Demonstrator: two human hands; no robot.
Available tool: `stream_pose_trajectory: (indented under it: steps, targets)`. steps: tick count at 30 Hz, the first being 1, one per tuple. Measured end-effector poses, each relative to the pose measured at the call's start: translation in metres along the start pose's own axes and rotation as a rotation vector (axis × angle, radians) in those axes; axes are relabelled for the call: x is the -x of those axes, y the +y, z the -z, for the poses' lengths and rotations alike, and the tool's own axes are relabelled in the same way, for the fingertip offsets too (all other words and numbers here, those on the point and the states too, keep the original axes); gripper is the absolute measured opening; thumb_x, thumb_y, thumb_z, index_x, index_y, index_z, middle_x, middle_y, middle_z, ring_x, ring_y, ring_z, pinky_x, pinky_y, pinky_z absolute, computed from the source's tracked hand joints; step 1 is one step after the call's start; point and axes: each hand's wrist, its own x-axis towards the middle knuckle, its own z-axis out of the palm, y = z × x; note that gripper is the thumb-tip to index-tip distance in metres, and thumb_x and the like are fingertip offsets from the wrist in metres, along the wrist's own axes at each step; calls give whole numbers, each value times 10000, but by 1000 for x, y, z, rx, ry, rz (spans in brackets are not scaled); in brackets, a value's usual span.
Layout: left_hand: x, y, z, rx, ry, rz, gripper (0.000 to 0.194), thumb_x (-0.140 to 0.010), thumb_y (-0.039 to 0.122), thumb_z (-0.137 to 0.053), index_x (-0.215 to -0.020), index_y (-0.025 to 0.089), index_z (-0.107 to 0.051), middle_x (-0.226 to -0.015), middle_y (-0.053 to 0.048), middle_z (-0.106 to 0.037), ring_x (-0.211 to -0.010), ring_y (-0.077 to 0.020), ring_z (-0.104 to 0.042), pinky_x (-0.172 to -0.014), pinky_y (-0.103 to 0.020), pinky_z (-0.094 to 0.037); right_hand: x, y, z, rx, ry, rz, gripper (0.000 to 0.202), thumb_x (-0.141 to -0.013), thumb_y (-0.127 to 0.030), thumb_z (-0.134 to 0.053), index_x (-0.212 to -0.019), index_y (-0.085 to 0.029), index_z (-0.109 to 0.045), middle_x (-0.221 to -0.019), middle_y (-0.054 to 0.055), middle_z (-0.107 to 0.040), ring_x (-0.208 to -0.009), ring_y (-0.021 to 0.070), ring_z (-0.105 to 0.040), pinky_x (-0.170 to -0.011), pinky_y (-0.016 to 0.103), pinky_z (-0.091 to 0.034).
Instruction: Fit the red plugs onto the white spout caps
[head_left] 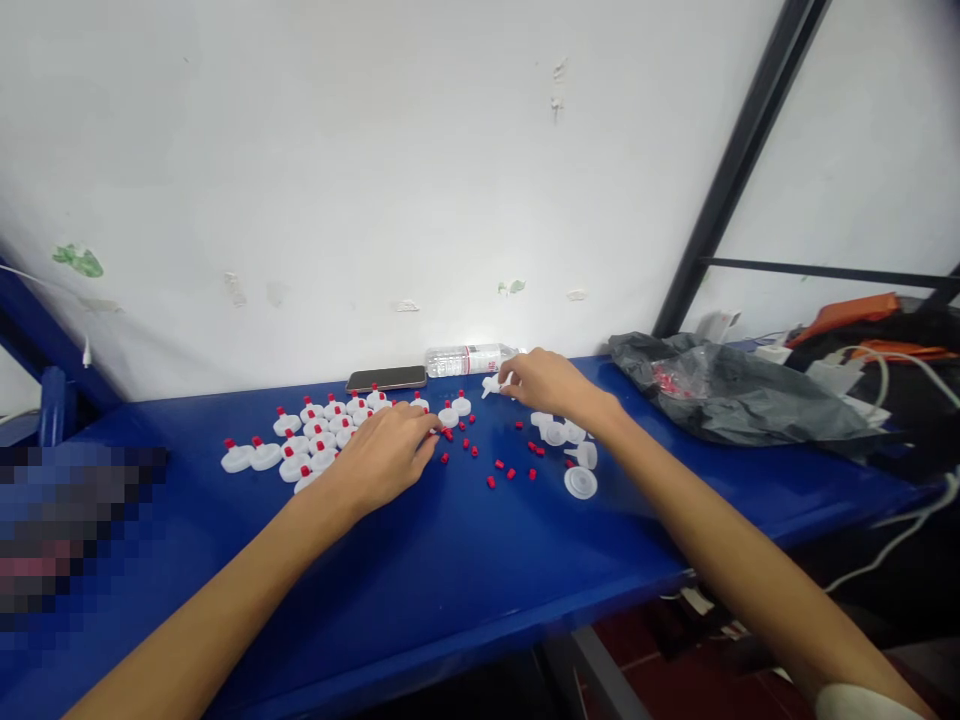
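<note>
My left hand (394,447) is low over the table, palm down, with thumb and forefinger closed at a small red cap (437,431). Other loose red caps (474,451) lie just right of it. Under and left of this hand stand several round white nozzle lids (296,467) with red tips. Two more red-tipped lids (448,416) are beyond its fingertips. Farther back, my right hand (544,383) pinches a white nozzle lid (493,385) without a visible red tip. Near my right forearm are several untipped translucent lids (580,483), some partly hidden by the arm.
The blue table (450,580) meets a white wall. Along the wall lie a phone (387,378) and a clear plastic bottle (469,359) on its side. A grey plastic bag (750,390), cables and orange items crowd the right end. A blue post (52,400) stands at left.
</note>
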Motion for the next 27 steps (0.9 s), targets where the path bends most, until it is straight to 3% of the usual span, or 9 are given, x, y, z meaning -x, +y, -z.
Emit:
stream_pose_trajectory:
  steps: [5,9,13,17,23,27]
  targets:
    - [0,0,0,18,2,-3,274,-978,251,-435,-1006,190,-701,-980,-91,-683,-947,-259,-627,-815,-391,-485,8,13,18,40,-44,-81,138,-798,-340,-755,-801,-203,-768,-835,105,-741,-722,248,-675,-616,329,-450]
    - [1,1,2,21,-16,-2,263,-978,263,-432,-974,190,-685,-941,-85,-676,-906,-248,-631,-780,-374,-480,14,11,27,49,-252,-155,218,-700,-410,-837,-750,-210,-765,-766,87,-734,-674,249,-676,-572,332,-453]
    - [1,1,2,16,-17,-6,264,-979,264,-425,-971,197,-681,-938,-83,-680,-908,-246,-634,-775,-361,-473,15,4,28,87,-381,-155,161,-686,-310,-852,-674,-199,-735,-750,78,-734,-654,227,-676,-556,308,-443]
    - [1,2,2,30,-14,23,209,-958,279,-473,-941,200,-666,-932,-73,-696,-890,-244,-643,-735,-343,-466,14,3,26,9,-290,-69,149,-744,-315,-798,-682,-201,-726,-760,71,-734,-661,213,-668,-554,302,-423]
    - [-1,3,7,59,14,92,162,-943,315,-545,-964,233,-683,-896,-34,-745,-775,-221,-674,-618,-296,-416,10,-6,19,-205,17,124,141,-851,-340,-674,-834,-201,-692,-889,50,-743,-845,209,-675,-688,294,-447]
    - [-1,-1,5,56,97,113,241,-957,375,-549,-1063,240,-718,-895,-39,-773,-776,-231,-698,-637,-301,-429,13,-28,16,-517,6,198,163,-903,-352,-616,-930,-192,-631,-900,42,-747,-824,167,-678,-723,273,-472]
